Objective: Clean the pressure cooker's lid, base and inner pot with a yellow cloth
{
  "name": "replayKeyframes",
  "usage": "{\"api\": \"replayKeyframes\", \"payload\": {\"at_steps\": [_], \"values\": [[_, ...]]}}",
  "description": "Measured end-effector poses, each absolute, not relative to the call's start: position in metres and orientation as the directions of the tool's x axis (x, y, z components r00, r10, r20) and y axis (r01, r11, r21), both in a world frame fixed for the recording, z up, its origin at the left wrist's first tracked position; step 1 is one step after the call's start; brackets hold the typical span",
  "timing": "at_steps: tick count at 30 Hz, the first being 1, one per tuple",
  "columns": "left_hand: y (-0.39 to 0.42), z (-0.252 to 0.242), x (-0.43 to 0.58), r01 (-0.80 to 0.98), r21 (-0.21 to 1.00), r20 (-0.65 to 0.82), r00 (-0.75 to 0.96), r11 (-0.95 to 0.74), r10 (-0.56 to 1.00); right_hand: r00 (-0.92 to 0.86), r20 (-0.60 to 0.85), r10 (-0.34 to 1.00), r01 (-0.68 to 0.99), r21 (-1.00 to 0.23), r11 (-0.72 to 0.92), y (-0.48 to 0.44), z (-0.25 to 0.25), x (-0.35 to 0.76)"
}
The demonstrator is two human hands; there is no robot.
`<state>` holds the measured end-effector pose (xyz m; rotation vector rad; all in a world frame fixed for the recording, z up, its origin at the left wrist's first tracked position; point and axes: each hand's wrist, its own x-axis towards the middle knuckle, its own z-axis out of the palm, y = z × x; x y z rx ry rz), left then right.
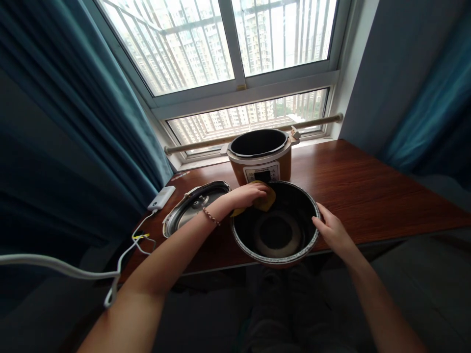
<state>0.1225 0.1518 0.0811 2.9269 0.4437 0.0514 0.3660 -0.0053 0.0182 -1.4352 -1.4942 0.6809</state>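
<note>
Bright window (184, 59) panes filled the top of the head view. Below centre, the left hand (250, 193) had its fingers curled round a yellow cloth (267, 200) at the black pot's (275, 233) upper-left rim; the right hand's (333, 230) fingers clasped its right edge.

Barred window (238, 49) w/ blue curtains (88, 88)
</note>
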Motion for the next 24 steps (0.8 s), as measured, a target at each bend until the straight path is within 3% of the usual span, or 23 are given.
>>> {"api": "replayKeyframes", "payload": {"at_steps": [6, 16, 24], "values": [[0.148, 0.075, 0.12, 0.322, 0.146, 0.07, 0.94, -0.935, 0.334, 0.23, 0.228, 0.946, 0.423, -0.899, 0.114, -0.004, 0.011, 0.36], [0.094, 0.075, 0.079, 0.565, 0.261, 0.159, 0.775, -0.783, 0.612, 0.319, 0.208, 0.925, 0.396, -0.916, 0.07, -0.007, 0.009, 0.353], [0.023, 0.098, 0.083, 0.679, 0.174, 0.04, 0.719, -0.713, 0.694, 0.327, 0.22, 0.919, 0.404, -0.912, 0.075, -0.008, 0.009, 0.351]]}}
